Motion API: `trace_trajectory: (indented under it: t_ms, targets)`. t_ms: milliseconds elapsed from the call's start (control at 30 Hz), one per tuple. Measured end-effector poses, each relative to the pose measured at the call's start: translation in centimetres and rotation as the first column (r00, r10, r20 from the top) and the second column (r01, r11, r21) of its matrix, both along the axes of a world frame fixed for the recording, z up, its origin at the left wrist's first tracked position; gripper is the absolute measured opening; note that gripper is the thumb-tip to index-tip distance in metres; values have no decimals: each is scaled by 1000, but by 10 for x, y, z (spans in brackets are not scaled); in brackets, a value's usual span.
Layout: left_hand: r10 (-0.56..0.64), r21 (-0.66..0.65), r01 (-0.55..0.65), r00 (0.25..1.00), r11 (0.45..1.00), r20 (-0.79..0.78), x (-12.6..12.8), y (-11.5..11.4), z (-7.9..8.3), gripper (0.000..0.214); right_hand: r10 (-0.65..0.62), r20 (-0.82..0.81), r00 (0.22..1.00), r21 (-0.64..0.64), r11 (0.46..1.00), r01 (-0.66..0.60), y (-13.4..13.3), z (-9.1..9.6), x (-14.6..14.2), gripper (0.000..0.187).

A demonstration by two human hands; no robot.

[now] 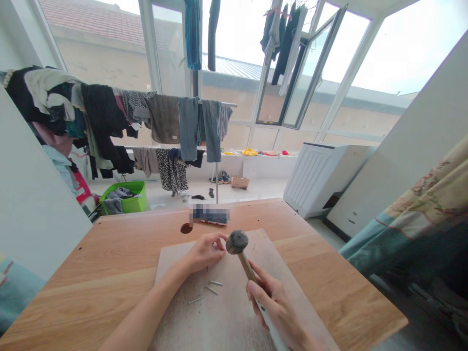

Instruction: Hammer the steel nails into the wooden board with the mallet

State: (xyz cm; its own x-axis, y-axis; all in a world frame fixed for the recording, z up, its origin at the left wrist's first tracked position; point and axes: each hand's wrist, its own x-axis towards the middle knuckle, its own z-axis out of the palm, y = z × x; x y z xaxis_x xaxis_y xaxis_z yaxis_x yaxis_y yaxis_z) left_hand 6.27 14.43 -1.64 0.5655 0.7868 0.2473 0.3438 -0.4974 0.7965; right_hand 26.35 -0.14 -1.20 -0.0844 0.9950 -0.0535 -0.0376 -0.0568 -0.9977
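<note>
My right hand (270, 297) is wrapped round the wooden handle of a hammer (237, 242), whose dark, rounded head is raised over the board. Left of the hammer head, my left hand (207, 251) rests by the board with thumb and forefinger pinched together. Whatever sits between those fingertips is too small and hidden to make out. Under both hands lies a pale wooden board (234, 312). Several loose nails (211, 290) are scattered on it, nearer to me than my left hand.
The board lies on a wood-grain table (120, 263) with a round hole (186, 228). A dark, blurred-out box (210, 214) stands behind the board. Beyond are a laundry rack (193, 126), a green basket (141, 197) and a white cabinet (310, 175). A curtain (402, 234) hangs at right.
</note>
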Motion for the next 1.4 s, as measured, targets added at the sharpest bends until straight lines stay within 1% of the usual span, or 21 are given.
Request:
trace_trajectory:
  t_ms: [200,300,400,500,567,667,767,867,1000,1100,1167,1300,1400]
  targets:
    - [-4,15,5,1000,1000,-13,-1,1,0,31,13,48,999,-4,1000,-13,0,-3,-1,63]
    - [-1,23,2,999,1000,-32,-1,0,1,24,18,53,998,-6,1000,-18,0,-2,-1,66]
    - [0,32,3,997,999,-75,1,-1,2,20,33,70,997,-2,999,-33,1,-2,-1,65]
    - [-2,44,8,989,999,-149,2,-2,6,22,34,67,997,8,999,-34,1,-5,0,63]
    - [4,62,10,976,998,-218,-2,-1,13,26,27,55,998,9,1000,-28,1,-6,0,64]
    - [28,84,3,932,996,-362,-17,1,30,33,2,47,999,-4,1000,-1,1,-7,1,65]
    - [32,57,-3,849,998,-528,-34,-3,49,23,-28,44,999,-18,999,28,1,-6,1,69]
    - [29,45,-1,773,999,-633,-35,-15,58,19,-52,57,997,-16,998,53,1,-5,1,71]
    - [35,82,28,736,996,-676,-15,-33,56,25,-56,67,996,-31,998,58,1,-3,2,72]
    - [48,109,37,728,993,-684,-6,-37,55,30,-52,72,996,-29,998,54,1,-2,2,72]
    - [48,111,39,725,993,-687,-6,-36,56,28,-63,74,995,-30,997,65,1,-2,2,73]
    - [44,111,42,740,993,-671,-10,-32,55,15,-63,73,995,-37,997,65,2,-4,2,74]
    - [61,120,23,756,993,-651,-9,-32,51,16,-57,78,995,-29,998,60,2,-4,3,73]
